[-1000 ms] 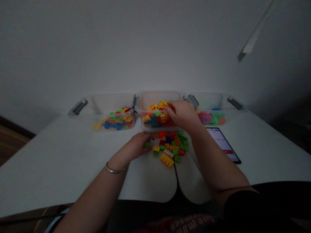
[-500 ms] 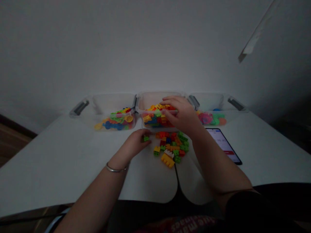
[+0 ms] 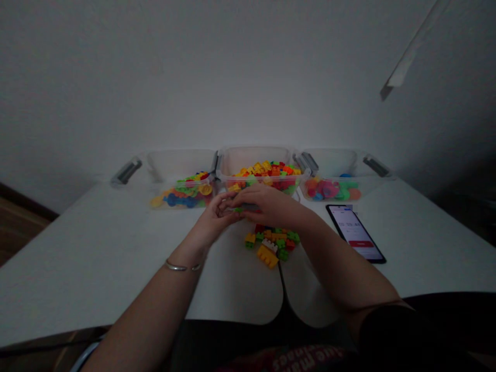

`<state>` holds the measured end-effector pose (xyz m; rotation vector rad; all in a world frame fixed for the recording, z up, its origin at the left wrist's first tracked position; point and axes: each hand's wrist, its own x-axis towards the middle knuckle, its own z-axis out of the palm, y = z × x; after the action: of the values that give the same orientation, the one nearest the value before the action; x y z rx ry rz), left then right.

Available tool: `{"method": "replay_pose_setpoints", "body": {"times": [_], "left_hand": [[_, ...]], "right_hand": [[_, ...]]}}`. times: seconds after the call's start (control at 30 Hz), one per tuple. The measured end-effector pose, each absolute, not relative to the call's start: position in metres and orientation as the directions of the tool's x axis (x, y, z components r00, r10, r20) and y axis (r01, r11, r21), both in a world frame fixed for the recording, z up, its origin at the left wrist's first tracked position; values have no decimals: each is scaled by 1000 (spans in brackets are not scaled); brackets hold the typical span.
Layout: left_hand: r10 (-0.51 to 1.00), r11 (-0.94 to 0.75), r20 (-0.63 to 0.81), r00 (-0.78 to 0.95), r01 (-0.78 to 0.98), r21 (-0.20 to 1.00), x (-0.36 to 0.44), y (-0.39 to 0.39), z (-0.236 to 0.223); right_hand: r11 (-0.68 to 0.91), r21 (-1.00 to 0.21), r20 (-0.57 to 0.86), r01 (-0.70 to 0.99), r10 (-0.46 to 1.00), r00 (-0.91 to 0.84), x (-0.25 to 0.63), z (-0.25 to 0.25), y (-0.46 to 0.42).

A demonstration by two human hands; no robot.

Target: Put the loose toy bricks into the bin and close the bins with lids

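My left hand (image 3: 215,217) and my right hand (image 3: 267,204) meet above the white table (image 3: 77,253), just in front of the middle bin (image 3: 256,157). Both pinch a small green brick (image 3: 237,209) between their fingertips. A loose pile of coloured bricks (image 3: 273,243) lies on the table right below and in front of the hands, with a yellow brick (image 3: 267,256) at its near edge. The middle bin holds many more coloured bricks (image 3: 271,170).
A clear bin with coloured flat pieces (image 3: 186,194) stands at the left, another with pink and green pieces (image 3: 333,188) at the right. A lit phone (image 3: 354,232) lies right of the pile. The wall rises close behind the bins.
My right hand came out of the middle bin and down to the left. My left hand lifted the green brick off the table, and both hands now meet on it.
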<state>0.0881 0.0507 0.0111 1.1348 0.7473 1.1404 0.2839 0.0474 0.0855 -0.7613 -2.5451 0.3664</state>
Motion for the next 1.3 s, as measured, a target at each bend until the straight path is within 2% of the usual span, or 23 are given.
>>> {"method": "replay_pose_setpoints", "body": {"times": [0.17, 0.37, 0.57, 0.73, 0.83, 0.97, 1.1, 1.3], "left_hand": [[919, 110, 31, 392, -332, 937, 85, 49, 11], [891, 143, 47, 452, -376, 916, 82, 51, 9], [890, 156, 46, 454, -397, 904, 83, 50, 8], [906, 136, 34, 423, -364, 921, 84, 50, 9], [930, 28, 73, 361, -267, 963, 84, 50, 7], [908, -184, 156, 388, 35, 982, 83, 45, 7], [836, -380, 171, 522, 326, 866, 82, 40, 5], [696, -611, 162, 700, 458, 646, 78, 45, -7]], "right_hand": [[765, -473, 268, 438, 599, -755, 284, 88, 47], [718, -506, 230, 478, 647, -727, 284, 87, 47], [719, -534, 243, 445, 635, -733, 283, 83, 48], [690, -615, 294, 383, 651, -700, 286, 83, 49], [701, -613, 402, 363, 673, -621, 293, 85, 50], [715, -538, 599, 447, 697, -393, 307, 92, 55], [657, -450, 740, 605, 653, -160, 321, 95, 63], [530, -432, 759, 730, 651, -23, 334, 87, 79]]}}
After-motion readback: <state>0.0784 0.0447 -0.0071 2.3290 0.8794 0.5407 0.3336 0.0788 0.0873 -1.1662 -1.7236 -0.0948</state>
